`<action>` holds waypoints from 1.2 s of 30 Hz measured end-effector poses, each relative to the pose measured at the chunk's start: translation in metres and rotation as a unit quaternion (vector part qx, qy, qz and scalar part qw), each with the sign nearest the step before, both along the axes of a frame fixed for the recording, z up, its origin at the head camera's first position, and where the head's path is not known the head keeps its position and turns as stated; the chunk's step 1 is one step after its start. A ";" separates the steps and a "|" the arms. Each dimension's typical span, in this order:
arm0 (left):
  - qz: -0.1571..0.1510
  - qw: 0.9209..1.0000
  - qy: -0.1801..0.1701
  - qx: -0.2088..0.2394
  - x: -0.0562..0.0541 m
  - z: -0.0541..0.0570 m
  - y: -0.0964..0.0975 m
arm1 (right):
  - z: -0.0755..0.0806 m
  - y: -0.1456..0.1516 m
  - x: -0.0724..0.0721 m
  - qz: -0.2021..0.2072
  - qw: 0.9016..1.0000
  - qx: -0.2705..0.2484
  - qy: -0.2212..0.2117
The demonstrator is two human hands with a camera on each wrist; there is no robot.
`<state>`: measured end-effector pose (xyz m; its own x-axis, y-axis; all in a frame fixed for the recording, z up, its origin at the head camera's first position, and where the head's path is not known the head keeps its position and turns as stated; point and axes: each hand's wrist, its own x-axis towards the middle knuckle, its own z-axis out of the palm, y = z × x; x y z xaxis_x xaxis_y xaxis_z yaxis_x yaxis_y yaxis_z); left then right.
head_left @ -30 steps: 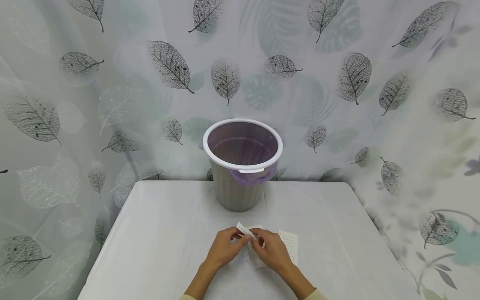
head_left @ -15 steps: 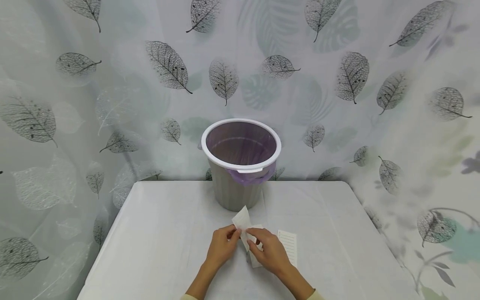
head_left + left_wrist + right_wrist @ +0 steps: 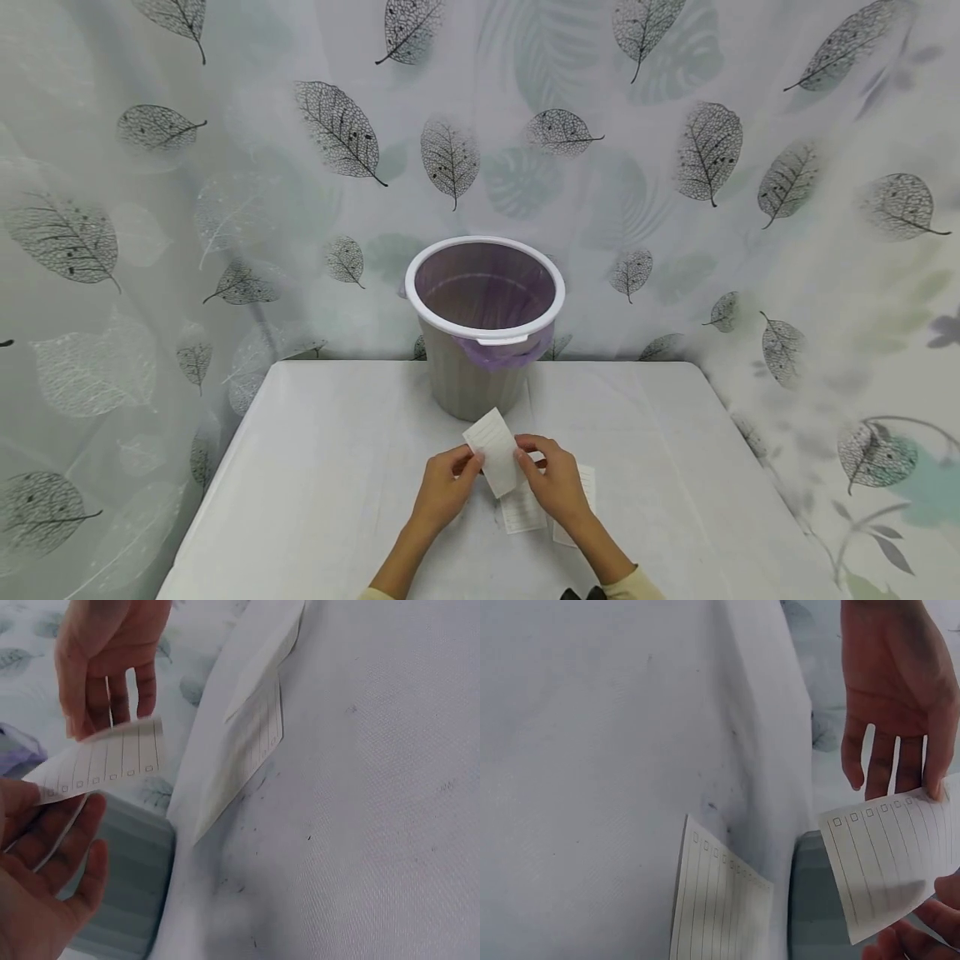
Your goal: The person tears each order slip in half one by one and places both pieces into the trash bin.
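Observation:
A small sheet of lined checklist paper (image 3: 491, 450) with a row of tiny boxes is held up, tilted, between both hands over the white table. My left hand (image 3: 444, 487) pinches its left edge between thumb and fingers. Along the right edge, the thumb and fingers of my right hand (image 3: 557, 483) pinch it too. In the left wrist view the sheet (image 3: 105, 761) is slightly curved, its printed lines showing. Below the hands another lined sheet (image 3: 522, 512) lies on the table; a further lined sheet (image 3: 587, 481) is partly hidden behind my right hand and forearm.
A grey bin (image 3: 477, 383) with a white rim and a purple liner (image 3: 501, 355) stands at the table's far side, just beyond the hands. The white table (image 3: 337, 475) ends at a leaf-patterned curtain (image 3: 480, 100). Small dark specks mark the tablecloth.
The held paper was folded narrow, then opened out; now it is spread flat between the hands. My right hand has moved slightly up and right to its edge, uncovering more of the sheet below.

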<state>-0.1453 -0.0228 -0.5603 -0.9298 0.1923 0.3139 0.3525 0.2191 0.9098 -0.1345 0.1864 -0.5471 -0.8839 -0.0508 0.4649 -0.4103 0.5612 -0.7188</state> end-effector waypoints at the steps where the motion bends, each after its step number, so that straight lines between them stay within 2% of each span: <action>1: -0.001 1.000 0.004 0.000 0.000 0.000 0.000 | 0.001 0.000 -0.001 -0.001 1.000 -0.013 -0.004; 5: -0.003 1.000 -0.001 -0.004 0.000 0.000 0.000 | 0.004 0.002 -0.003 0.005 0.999 -0.042 -0.009; 9: 0.019 0.999 -0.008 -0.033 0.000 0.005 -0.001 | 0.006 0.004 -0.004 0.025 0.999 -0.034 -0.002; 12: 0.044 0.996 0.017 -0.072 0.000 0.013 0.000 | 0.008 0.006 -0.003 0.053 0.998 -0.010 0.010; 14: 0.052 0.992 0.057 -0.103 -0.002 0.019 0.001 | 0.010 0.007 -0.003 0.074 0.997 0.007 0.019; 17: 0.054 0.976 0.143 -0.156 -0.003 0.028 0.004 | 0.011 0.008 -0.002 0.102 0.994 0.030 0.024; 20: 0.048 0.950 0.229 -0.206 -0.004 0.034 0.006 | 0.012 0.007 -0.001 0.134 0.990 0.044 0.022; 23: 0.030 0.932 0.268 -0.242 -0.003 0.038 0.007 | 0.012 0.007 -0.001 0.164 0.984 0.061 0.023; 25: 0.016 0.925 0.275 -0.262 -0.001 0.040 0.007 | 0.013 0.007 0.000 0.176 0.982 0.070 0.027; 30: -0.011 0.918 0.266 -0.294 0.002 0.044 0.007 | 0.013 0.007 0.002 0.183 0.979 0.081 0.040; 36: -0.024 0.921 0.248 -0.299 0.004 0.045 0.005 | 0.010 0.007 0.001 0.180 0.980 0.070 0.046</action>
<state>-0.1409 -0.0174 -0.5154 -0.6862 0.5067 0.5219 0.7149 0.6022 0.3554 -0.1334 0.1931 -0.5375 -0.7519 -0.4198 0.5084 -0.6590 0.4586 -0.5961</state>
